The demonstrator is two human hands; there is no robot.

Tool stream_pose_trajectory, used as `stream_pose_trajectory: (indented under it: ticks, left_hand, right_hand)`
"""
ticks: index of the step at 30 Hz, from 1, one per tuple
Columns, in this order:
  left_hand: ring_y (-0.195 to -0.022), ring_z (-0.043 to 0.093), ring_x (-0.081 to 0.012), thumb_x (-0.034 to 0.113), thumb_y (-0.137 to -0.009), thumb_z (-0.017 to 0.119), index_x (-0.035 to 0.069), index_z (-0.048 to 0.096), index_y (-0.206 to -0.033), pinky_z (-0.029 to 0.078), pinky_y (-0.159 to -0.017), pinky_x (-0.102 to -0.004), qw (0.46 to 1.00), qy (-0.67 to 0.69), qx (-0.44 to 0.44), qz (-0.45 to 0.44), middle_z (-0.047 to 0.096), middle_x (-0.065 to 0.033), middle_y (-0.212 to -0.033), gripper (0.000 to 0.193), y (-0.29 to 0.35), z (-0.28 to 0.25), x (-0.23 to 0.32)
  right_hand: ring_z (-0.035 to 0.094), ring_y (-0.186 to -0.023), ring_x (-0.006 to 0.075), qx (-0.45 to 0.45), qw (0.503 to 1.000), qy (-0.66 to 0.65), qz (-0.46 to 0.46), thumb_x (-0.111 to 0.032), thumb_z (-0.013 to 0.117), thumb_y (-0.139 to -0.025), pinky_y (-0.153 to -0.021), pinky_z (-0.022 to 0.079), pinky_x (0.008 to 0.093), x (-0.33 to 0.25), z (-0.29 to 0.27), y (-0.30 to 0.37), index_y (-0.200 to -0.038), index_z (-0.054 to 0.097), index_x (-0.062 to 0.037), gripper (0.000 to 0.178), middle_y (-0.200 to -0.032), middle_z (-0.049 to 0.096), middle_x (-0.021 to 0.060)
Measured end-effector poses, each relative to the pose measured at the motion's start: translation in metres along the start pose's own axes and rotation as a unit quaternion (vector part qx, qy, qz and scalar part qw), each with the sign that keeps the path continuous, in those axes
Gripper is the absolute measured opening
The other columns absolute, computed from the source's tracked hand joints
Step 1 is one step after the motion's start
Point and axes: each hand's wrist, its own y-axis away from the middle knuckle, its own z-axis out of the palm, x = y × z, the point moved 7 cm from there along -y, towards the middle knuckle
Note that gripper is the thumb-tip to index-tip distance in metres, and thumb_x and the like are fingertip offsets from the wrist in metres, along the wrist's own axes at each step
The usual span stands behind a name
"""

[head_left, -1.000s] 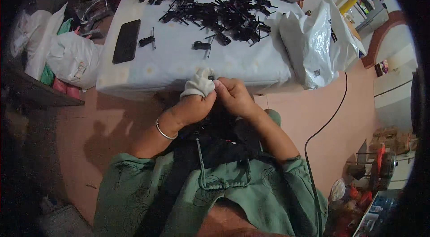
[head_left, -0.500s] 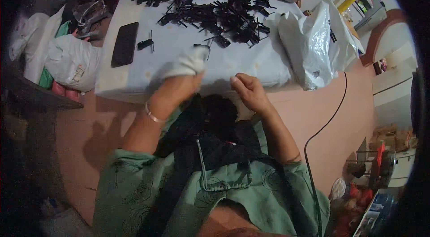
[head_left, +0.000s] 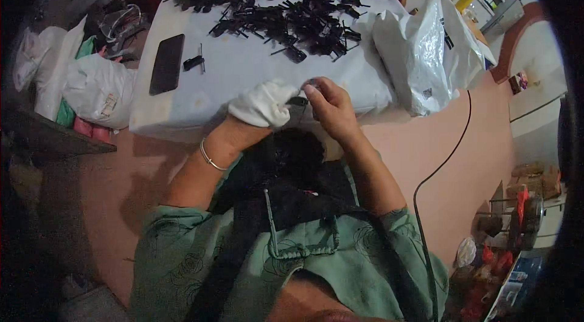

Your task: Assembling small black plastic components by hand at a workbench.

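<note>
Left hand [head_left: 263, 105]: white-covered, looks clamped on a black part [head_left: 297, 101]; keep your grip firm so the piece won't twist.
Right hand [head_left: 333, 107]: bent in right beside that part (can't tell if it's pinching); best press lightly, square to it.
Table [head_left: 234, 69]: your hands meet over its front edge; half a second ago they were apart, your left over it.
Phone [head_left: 166, 65]: spare part [head_left: 193, 63] beside it, unmoved.
</note>
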Motion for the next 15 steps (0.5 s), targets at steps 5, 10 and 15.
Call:
stream_pose_trajectory:
  ticks: [5,10,15]
  left_hand:
    - [-0.064,0.054,-0.0118,0.012,-0.083,0.053,0.004,0.052,-0.098,0.044,-0.053,-0.0242,0.839,0.481,0.118,-0.224,0.057,-0.005,-0.08,0.017,0.027,0.018,-0.023]
    - [-0.063,0.048,-0.0038,0.011,-0.085,0.053,0.003,0.05,-0.101,0.04,-0.048,-0.018,0.804,0.545,0.1,-0.217,0.054,0.0004,-0.079,0.018,0.027,0.024,-0.01]
    - [-0.062,0.049,-0.0045,0.009,-0.083,0.055,0.004,0.05,-0.101,0.04,-0.049,-0.0193,0.83,0.505,0.041,-0.231,0.053,0.0006,-0.078,0.019,0.029,0.016,0.002]
  right_hand:
    - [0.048,-0.057,0.0092,-0.01,0.981,0.086,-0.171,-0.013,0.052,-0.085,-0.052,0.039,0.0222,-0.039,0.009,0.018,-0.086,0.055,-0.0004,0.012,-0.068,0.053,0.0009]
    - [0.053,-0.059,0.0163,-0.112,0.944,0.177,-0.257,-0.006,0.055,-0.081,-0.056,0.042,0.0252,-0.056,0.031,0.037,-0.084,0.055,0.001,0.008,-0.068,0.056,0.0106]
    - [0.05,-0.058,0.0128,0.033,0.969,0.19,-0.152,-0.011,0.061,-0.079,-0.054,0.041,0.0251,-0.043,0.017,0.036,-0.076,0.053,-0.0001,0.014,-0.064,0.054,0.0099]
